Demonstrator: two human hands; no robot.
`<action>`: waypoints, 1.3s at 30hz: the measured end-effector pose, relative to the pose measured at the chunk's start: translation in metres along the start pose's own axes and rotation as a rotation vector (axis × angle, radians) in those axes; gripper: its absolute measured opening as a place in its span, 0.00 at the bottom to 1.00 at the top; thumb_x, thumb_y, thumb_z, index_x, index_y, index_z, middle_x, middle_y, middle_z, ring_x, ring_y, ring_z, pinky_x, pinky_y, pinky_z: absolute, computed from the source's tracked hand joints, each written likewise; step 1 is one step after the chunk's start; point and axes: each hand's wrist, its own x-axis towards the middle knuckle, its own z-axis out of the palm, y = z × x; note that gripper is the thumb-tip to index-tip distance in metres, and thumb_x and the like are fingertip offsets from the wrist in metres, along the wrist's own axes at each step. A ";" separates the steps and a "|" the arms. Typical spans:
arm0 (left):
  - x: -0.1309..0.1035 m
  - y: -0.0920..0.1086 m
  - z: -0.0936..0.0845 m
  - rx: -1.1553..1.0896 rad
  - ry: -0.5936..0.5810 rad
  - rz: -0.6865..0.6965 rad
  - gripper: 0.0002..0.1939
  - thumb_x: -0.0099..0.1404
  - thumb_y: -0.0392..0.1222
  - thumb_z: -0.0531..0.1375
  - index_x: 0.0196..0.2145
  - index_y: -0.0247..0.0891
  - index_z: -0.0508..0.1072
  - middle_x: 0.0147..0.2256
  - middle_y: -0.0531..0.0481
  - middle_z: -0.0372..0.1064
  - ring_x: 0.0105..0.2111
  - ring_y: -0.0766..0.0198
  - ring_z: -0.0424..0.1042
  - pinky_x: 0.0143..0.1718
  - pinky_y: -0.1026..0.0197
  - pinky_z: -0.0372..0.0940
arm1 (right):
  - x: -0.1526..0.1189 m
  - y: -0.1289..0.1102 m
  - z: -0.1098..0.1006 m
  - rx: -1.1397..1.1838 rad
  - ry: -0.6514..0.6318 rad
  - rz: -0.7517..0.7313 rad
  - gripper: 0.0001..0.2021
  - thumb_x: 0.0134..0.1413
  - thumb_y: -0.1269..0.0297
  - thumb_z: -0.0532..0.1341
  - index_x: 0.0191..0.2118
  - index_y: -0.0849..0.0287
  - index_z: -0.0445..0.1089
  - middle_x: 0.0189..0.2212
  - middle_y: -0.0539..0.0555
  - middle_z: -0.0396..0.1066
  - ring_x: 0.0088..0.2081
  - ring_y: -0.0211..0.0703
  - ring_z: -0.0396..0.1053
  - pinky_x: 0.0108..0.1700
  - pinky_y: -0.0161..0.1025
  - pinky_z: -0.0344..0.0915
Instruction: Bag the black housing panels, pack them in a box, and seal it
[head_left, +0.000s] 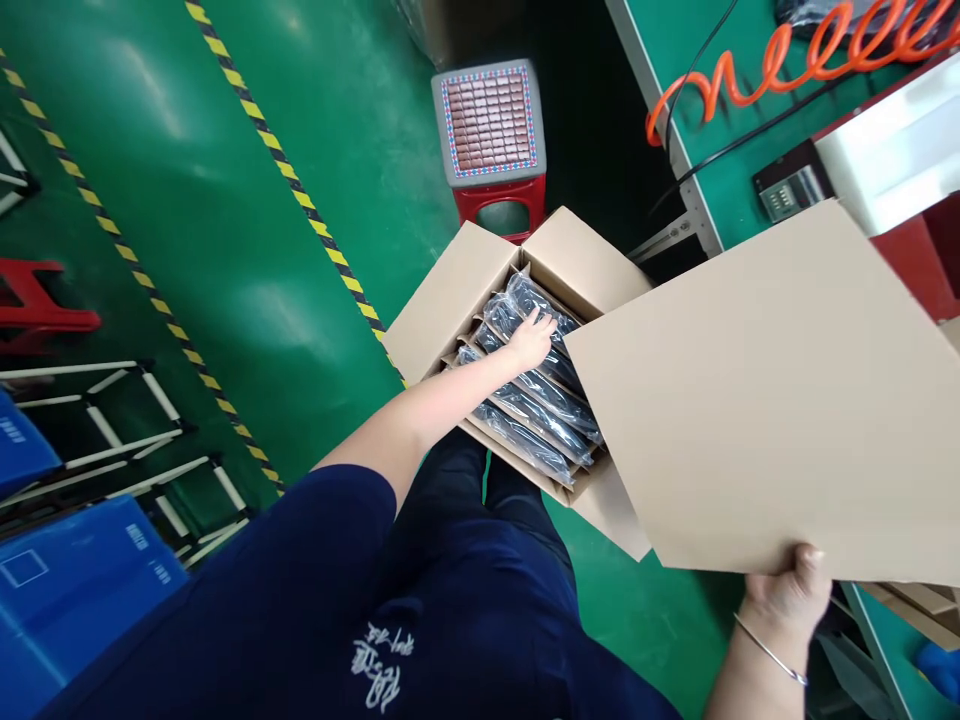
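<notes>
My left hand [531, 342] reaches into an open cardboard box [480, 280] and rests on the clear-bagged dark items [525, 385] inside. Its fingers look slightly spread over the bags, and it does not appear to grip one. Several of these items stand in rows between cardboard dividers; what is inside the bags is hard to make out. At the right, my right hand [791, 590] grips the lower edge of a large flat cardboard sheet [765, 400], thumb on top. That sheet is tilted and covers the box's right corner.
A stool with a beaded seat [491, 120] stands beyond the box. To the right is a green workbench [720, 180] with an orange coiled hose [787, 60] and a white tray [892, 150]. Blue bins [82, 590] and pipe racks [112, 410] sit at left.
</notes>
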 end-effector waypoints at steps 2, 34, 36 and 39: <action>-0.008 0.003 -0.003 -0.048 0.002 -0.029 0.19 0.65 0.28 0.52 0.48 0.28 0.78 0.64 0.35 0.59 0.67 0.48 0.54 0.69 0.38 0.42 | 0.003 0.005 -0.003 -0.020 -0.011 0.018 0.21 0.31 0.60 0.65 0.39 0.51 0.75 0.48 0.50 0.75 0.62 0.58 0.61 0.68 0.59 0.55; -0.241 0.033 0.113 -0.632 0.252 -0.650 0.26 0.70 0.38 0.51 0.64 0.36 0.63 0.67 0.43 0.56 0.68 0.54 0.53 0.69 0.49 0.50 | -0.121 0.099 0.119 -0.944 -1.153 -0.469 0.29 0.65 0.51 0.53 0.67 0.59 0.55 0.70 0.64 0.47 0.71 0.60 0.40 0.68 0.68 0.42; -0.269 0.033 0.121 -0.677 0.239 -0.794 0.25 0.70 0.37 0.51 0.64 0.35 0.64 0.65 0.41 0.59 0.65 0.55 0.58 0.67 0.52 0.54 | -0.148 0.090 0.099 -0.897 -1.255 -0.392 0.28 0.66 0.53 0.54 0.68 0.54 0.55 0.69 0.60 0.50 0.70 0.58 0.45 0.68 0.66 0.48; -0.315 0.044 0.133 -0.717 0.149 -0.947 0.21 0.71 0.40 0.54 0.60 0.37 0.68 0.59 0.40 0.67 0.58 0.54 0.67 0.60 0.49 0.64 | -0.179 0.064 0.050 -0.827 -1.410 -0.240 0.23 0.63 0.51 0.57 0.63 0.38 0.61 0.62 0.46 0.64 0.61 0.54 0.64 0.59 0.62 0.65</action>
